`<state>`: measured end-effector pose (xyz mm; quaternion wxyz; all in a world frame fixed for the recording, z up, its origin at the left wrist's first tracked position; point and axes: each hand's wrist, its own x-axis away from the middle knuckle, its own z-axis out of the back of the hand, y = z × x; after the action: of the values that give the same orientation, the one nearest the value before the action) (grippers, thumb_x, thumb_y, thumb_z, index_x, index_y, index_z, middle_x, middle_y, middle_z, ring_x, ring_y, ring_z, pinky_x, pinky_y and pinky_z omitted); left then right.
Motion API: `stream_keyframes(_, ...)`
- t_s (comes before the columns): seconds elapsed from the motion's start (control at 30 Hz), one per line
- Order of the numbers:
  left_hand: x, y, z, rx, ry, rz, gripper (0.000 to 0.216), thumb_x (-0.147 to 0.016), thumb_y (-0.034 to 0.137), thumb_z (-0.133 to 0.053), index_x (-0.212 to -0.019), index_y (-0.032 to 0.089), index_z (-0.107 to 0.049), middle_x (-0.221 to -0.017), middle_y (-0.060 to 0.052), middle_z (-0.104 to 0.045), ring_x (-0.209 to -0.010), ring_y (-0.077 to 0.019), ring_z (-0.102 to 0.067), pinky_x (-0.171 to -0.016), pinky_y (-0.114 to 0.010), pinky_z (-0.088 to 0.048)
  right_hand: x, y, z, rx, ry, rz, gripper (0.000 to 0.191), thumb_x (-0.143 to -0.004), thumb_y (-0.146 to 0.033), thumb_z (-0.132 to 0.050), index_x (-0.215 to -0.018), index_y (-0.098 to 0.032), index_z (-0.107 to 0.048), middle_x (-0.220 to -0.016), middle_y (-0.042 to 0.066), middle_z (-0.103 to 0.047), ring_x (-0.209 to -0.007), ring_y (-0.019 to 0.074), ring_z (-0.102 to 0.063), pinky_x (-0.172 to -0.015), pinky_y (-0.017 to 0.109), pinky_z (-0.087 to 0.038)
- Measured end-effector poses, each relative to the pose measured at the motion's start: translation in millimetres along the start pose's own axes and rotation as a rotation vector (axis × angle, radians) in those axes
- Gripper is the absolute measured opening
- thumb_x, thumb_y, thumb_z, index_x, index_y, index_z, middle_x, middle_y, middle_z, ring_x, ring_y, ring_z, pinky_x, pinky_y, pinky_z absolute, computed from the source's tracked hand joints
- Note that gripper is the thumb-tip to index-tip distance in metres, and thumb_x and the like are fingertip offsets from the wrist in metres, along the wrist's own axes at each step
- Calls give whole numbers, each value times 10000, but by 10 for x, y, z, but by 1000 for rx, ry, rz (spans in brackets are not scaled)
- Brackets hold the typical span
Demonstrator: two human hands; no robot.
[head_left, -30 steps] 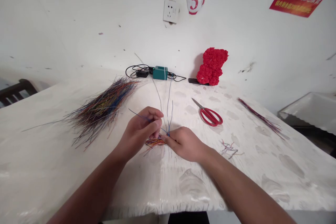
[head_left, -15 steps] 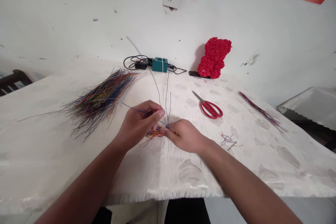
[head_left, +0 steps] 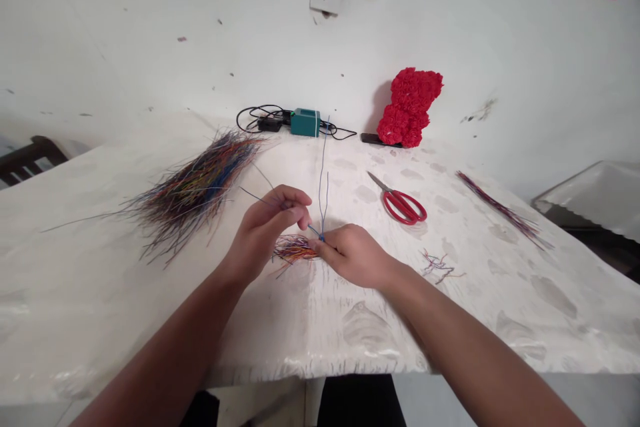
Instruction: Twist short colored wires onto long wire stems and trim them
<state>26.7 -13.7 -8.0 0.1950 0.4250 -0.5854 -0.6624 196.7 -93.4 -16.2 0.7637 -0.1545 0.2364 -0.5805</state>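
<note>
Thin blue wires [head_left: 321,197] rise from the fingertips of my right hand [head_left: 353,255], which is closed on them where they meet in a small blue knot or twist. My left hand [head_left: 270,223] pinches other wires from the same joint; their loose ends stick out to the left past its knuckles. Between and just below my hands lies a small bunch of short orange, red and purple wires [head_left: 295,248] on the table. Whether the right fingers also grip the end of that bunch is hidden.
A large pile of coloured wires [head_left: 200,180] lies at left. Red-handled scissors [head_left: 403,205], wire scraps [head_left: 440,265] and a thin wire bundle [head_left: 500,207] lie at right. Along the wall sit a teal box [head_left: 304,123] with black cables and a red flower figure [head_left: 411,107].
A grey wire that stood up from the joint is now down in my left hand. Two blue wires still stand upright. My right hand keeps its grip.
</note>
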Motion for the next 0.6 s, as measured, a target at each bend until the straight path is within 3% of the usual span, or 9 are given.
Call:
stream_keyframes(0.2,-1,4,-18,-108,32,60,190,-851,328,-678,-987,198,-654,-740,16,-588,-693,-111,-539,-628,-228,-422,1,-6,-33,4,-27,-1,448,-1002,-334,-413,-597,-149,-459,-543,-32,-406,-527,73,-333,-553,270,-208)
stream_keyframes(0.4,0,6,-29,-101,35,59,180,-818,333,-729,-896,184,-666,-692,30,-562,-629,-79,-502,-578,-195,-398,8,-44,-58,1,-66,-10,430,-1002,-339,-395,-662,-148,-577,-580,-7,-524,-554,86,-425,-568,261,-245)
stream_keyframes(0.6,-20,34,-57,-47,30,54,147,-814,289,-731,-798,168,-649,-708,22,-614,-652,-68,-534,-603,-173,-427,8,-50,-43,61,-49,-17,448,-998,-362,-382,-620,-153,-503,-552,-11,-479,-534,88,-372,-556,275,-219)
